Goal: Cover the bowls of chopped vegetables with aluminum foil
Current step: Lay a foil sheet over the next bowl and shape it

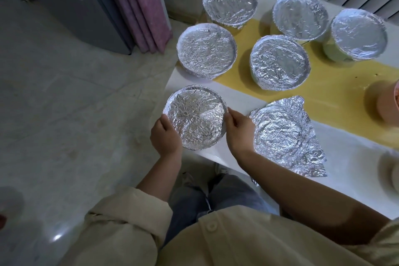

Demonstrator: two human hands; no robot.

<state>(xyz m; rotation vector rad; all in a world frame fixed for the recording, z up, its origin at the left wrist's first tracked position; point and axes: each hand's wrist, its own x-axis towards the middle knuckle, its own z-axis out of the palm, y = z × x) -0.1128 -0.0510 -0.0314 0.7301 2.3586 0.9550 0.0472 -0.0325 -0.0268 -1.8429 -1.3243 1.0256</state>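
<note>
One round bowl wrapped in crinkled aluminium foil (195, 117), head view: at the near-left corner of the white table (237, 97). Left hand (165, 136) and right hand (238, 129): grip curled round opposite sides of its rim. Handling: keep level, press foil snug under the rim all round. Adjacent: bowl under loose foil sheet (280, 134), corners unfolded, likely next. Hidden: all contents; whether the held bowl rests on the table or is lifted. Pink bowl (388, 103) cut off at right.

Five covered bowls (279, 61) crowd the table's (356, 157) far end.
</note>
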